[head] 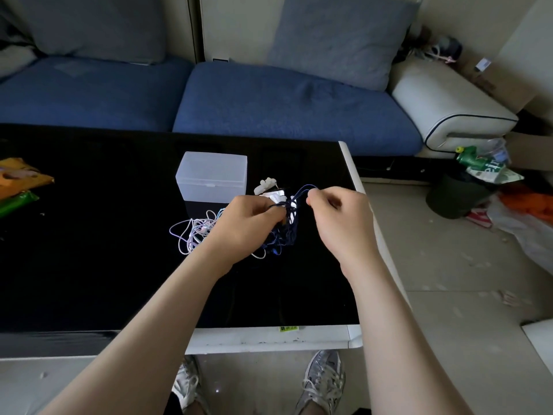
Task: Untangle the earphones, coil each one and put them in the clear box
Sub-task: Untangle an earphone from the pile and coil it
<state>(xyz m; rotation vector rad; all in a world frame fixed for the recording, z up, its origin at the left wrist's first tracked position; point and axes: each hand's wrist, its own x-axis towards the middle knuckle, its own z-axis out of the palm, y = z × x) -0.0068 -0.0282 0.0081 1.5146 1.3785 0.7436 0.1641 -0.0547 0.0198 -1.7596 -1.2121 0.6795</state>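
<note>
Left hand [248, 223] grips the tangled dark blue earphone cord [287, 232] while right hand [335, 217] pinches its loop, near the closed clear plastic box [211, 176] on the glossy black counter [89, 235].

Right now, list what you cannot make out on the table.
Head view only.
- Earphone count: the tangle overlaps itself, and the left hand covers its middle.
- Box contents: frosted walls.
- White items: partly behind the left hand, too small to name.

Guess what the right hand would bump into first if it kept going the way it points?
Probably the white earphones just past the dark blue cable it pinches, though depth is unclear.
</note>
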